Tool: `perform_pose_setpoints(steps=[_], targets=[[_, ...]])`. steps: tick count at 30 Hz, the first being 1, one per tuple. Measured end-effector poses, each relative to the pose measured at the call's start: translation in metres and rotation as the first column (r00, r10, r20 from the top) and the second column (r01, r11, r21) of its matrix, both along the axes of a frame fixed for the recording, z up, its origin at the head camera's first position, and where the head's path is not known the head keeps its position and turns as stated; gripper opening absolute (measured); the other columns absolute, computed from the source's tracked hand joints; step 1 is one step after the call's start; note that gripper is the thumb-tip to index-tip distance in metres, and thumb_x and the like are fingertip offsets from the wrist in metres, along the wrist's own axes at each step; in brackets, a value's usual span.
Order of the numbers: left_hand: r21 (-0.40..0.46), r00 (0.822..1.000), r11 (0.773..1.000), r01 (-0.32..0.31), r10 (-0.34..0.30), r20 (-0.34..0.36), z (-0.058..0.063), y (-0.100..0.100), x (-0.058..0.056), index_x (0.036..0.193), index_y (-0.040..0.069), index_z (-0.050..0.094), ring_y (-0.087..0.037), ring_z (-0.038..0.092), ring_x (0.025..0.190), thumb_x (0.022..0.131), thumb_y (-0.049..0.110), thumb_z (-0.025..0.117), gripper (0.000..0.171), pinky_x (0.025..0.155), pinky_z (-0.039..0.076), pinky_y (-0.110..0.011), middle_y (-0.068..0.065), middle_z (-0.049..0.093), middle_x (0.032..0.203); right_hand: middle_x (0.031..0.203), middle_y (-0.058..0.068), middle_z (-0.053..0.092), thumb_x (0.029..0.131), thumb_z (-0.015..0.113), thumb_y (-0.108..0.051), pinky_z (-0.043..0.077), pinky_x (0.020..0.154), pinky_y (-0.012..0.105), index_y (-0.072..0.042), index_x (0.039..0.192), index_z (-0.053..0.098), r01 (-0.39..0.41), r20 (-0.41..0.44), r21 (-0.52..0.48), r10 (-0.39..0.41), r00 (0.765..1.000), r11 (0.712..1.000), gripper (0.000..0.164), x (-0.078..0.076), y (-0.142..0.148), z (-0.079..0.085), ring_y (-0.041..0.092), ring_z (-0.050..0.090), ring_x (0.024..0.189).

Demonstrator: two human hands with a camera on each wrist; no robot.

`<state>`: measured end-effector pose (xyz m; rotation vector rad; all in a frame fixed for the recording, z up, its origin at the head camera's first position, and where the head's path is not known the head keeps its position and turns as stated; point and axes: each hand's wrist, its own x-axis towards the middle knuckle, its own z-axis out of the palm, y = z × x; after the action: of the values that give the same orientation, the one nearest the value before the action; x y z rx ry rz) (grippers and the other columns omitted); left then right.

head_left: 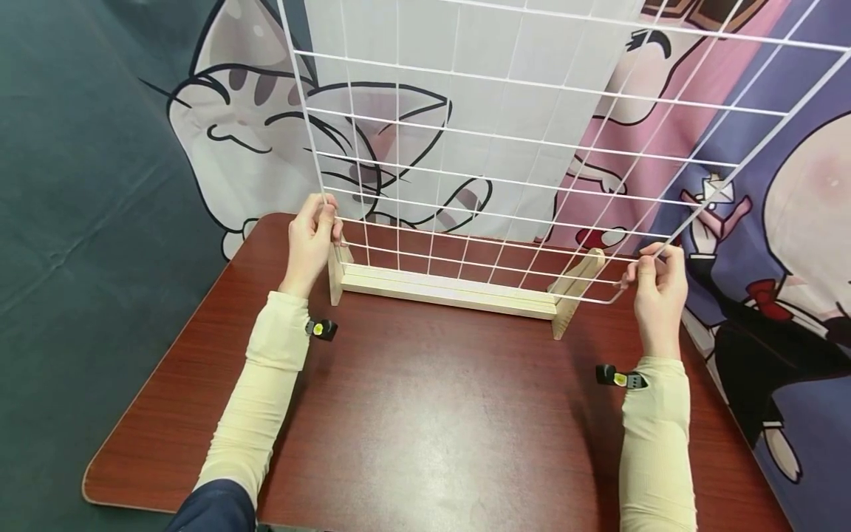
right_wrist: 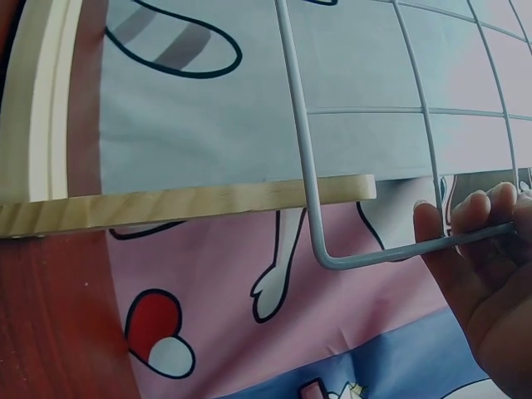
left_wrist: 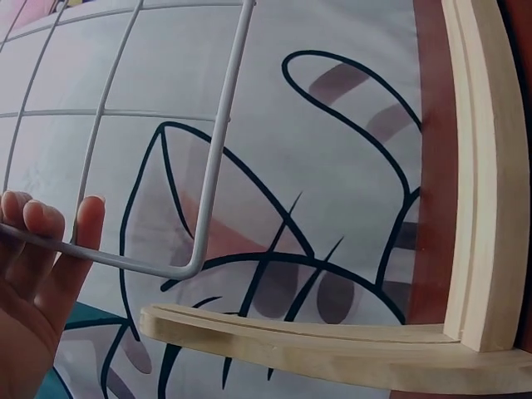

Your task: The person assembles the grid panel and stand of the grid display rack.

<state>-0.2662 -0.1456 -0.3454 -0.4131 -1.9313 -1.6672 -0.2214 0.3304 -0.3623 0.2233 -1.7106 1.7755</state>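
Note:
A white wire grid panel (head_left: 306,109) is held up between both hands, leaning away toward the top. My left hand (head_left: 311,240) grips its left side rod near the lower corner. On the opposite side rod, my right hand (head_left: 658,292) does the same, thumb toward me. In the left wrist view, curled fingertips (left_wrist: 43,218) show behind the rod. Below the panel stands a pale wooden stand (head_left: 445,287), a grooved crossbar between two end pieces. Both wrist views show a gap between the panel's bottom rod (right_wrist: 302,133) and the crossbar (right_wrist: 48,108).
The stand rests on a reddish-brown table (head_left: 412,414) with a rounded corner at the near left. Behind it hangs a cartoon-printed cloth (head_left: 532,162), with a plain dark green cloth (head_left: 86,222) to the left. A small camera (head_left: 323,329) is strapped to each wrist.

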Motion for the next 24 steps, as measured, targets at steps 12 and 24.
perform_pose_setpoints(steps=[12, 24], targets=[[0.038, 1.000, 0.999, 0.007, -0.006, -0.009, 0.007, -0.003, -0.005, 0.092, 0.021, 0.054, -0.015, 0.049, 0.050, 0.101, 0.010, 0.047, 0.016, 0.050, 0.047, -0.020, -0.012, 0.047, 0.058, 0.059, 0.007, 0.048, 0.098, 0.051, -0.008, 0.048, 0.049, 0.020, -0.010, 0.099, 0.055, -0.001, -0.026, -0.020, 0.000, 1.000, 1.000, 0.004, -0.010, -0.004, 0.011, 0.015, 0.048, 0.051], [0.090, 0.998, 0.995, 0.033, -0.028, -0.051, 0.013, -0.009, -0.022, 0.091, 0.028, 0.052, -0.009, 0.048, 0.048, 0.102, 0.015, 0.046, 0.018, 0.048, 0.046, -0.018, 0.002, 0.046, 0.055, 0.059, 0.006, 0.048, 0.098, 0.052, -0.009, 0.044, 0.050, 0.019, -0.011, 0.099, 0.056, 0.015, -0.034, 0.005, -0.015, 0.999, 1.000, 0.005, -0.022, -0.009, 0.030, 0.014, 0.048, 0.052]])
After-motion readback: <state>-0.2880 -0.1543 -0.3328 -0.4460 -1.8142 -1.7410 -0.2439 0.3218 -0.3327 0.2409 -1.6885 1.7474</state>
